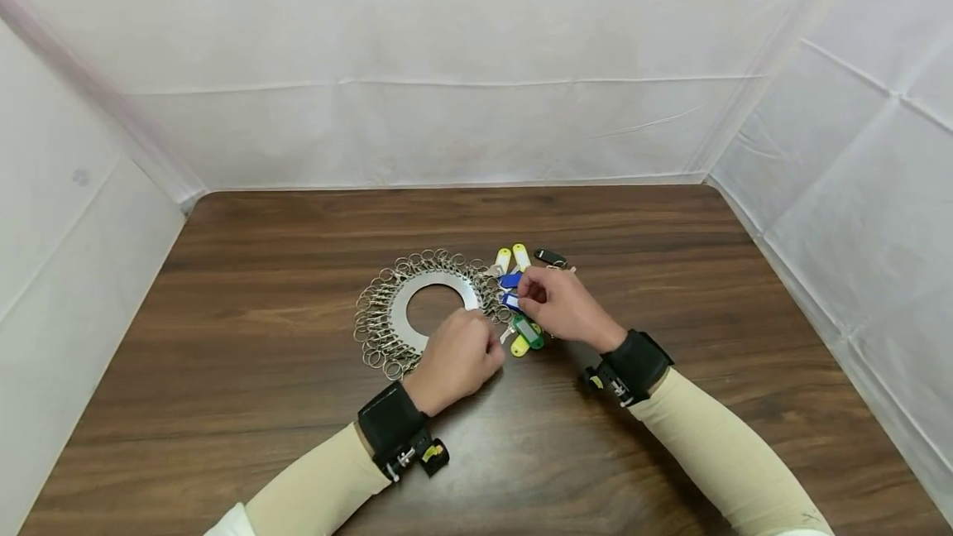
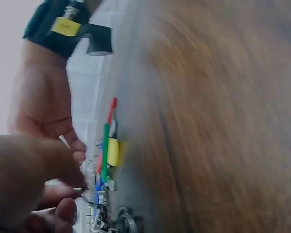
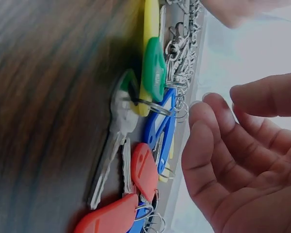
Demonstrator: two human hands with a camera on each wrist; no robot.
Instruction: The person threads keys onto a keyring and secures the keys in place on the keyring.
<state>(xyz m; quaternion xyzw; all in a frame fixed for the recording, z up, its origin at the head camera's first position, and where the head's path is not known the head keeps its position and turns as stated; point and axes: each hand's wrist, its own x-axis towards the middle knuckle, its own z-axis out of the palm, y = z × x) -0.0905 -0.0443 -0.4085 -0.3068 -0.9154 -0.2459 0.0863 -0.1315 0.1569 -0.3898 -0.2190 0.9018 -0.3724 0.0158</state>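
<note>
A flat silver ring (image 1: 399,308), fringed with small metal clasps and split rings (image 1: 372,329), lies on the table. My left hand (image 1: 460,354) is over its near right edge with the fingers curled. In the left wrist view, thumb and fingertip of the left hand (image 2: 36,170) pinch a small metal clasp, mostly hidden by the fingers. My right hand (image 1: 566,304) hovers beside the key tags, its fingers loosely bent. The right wrist view shows nothing in the right hand (image 3: 242,150). Below it lie a key (image 3: 111,131), a green tag (image 3: 155,73) and red tags (image 3: 145,170).
Yellow tags (image 1: 521,256), a black tag (image 1: 550,257) and blue tags (image 1: 510,280) cluster at the ring's right side, some with keys attached. A brown wooden table (image 1: 260,379) spreads around them. White sheeting (image 1: 447,131) stands behind and at both sides.
</note>
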